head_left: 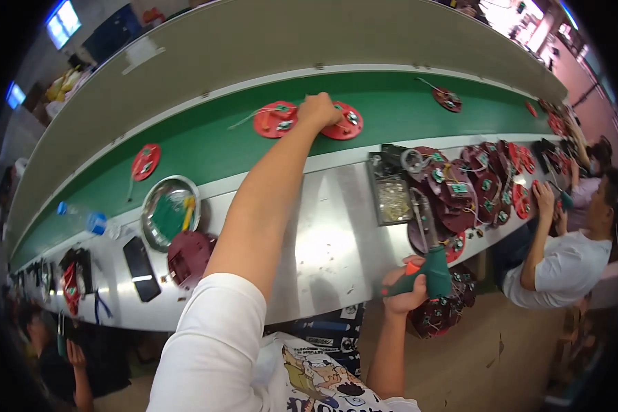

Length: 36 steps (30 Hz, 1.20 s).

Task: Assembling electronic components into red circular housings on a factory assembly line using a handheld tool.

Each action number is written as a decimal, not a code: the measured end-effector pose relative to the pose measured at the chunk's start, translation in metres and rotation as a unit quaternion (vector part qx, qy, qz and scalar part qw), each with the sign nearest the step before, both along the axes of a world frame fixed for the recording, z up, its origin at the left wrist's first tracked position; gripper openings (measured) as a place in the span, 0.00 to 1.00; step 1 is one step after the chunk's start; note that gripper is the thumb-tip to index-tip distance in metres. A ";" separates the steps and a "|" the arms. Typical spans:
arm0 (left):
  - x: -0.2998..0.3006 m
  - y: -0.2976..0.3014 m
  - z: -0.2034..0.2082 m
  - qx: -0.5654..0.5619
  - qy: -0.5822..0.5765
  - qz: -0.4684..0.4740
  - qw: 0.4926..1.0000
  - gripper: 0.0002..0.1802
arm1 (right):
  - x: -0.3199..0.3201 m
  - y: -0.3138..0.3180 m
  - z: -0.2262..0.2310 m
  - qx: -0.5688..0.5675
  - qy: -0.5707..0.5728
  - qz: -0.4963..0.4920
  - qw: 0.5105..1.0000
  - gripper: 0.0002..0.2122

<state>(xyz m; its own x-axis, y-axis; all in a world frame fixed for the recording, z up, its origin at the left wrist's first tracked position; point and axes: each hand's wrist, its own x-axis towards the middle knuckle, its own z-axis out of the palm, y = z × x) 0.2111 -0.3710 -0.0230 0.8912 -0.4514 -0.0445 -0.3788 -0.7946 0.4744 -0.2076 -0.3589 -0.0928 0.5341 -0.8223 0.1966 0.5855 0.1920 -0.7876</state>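
While right hand (406, 294) clasps green driver (435, 272), left hand (320, 111) overlapping red disc (352, 125), its grip unclear

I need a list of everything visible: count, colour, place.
panel: one, beige, above belt
belt: one, green, behind bench
bench: one, silver, centre
discs: four-plus, red, on belt
darker discs: uncountable, maroon, mostly right
box: one, black, beside them
bowl: one, silver, left
bottle: one, clear, left
phone: one, black, left
power tool: one, green, right
workers: three-plus, varied clothing, both sides
left hand: one, bare, at red disc
right hand: one, bare, around power tool
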 end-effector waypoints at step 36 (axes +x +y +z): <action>-0.106 0.390 -0.011 0.078 -0.133 0.196 0.968 0.09 | 0.004 0.002 0.013 -0.009 0.042 -0.052 0.998 0.18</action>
<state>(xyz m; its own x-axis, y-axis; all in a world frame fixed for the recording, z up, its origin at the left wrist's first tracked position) 0.1052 0.0190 -0.0345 0.9820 -0.0829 0.1700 -0.1264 -0.9563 0.2635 -0.2037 -0.3564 -0.0795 0.4612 -0.8709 0.1698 0.5335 0.1192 -0.8374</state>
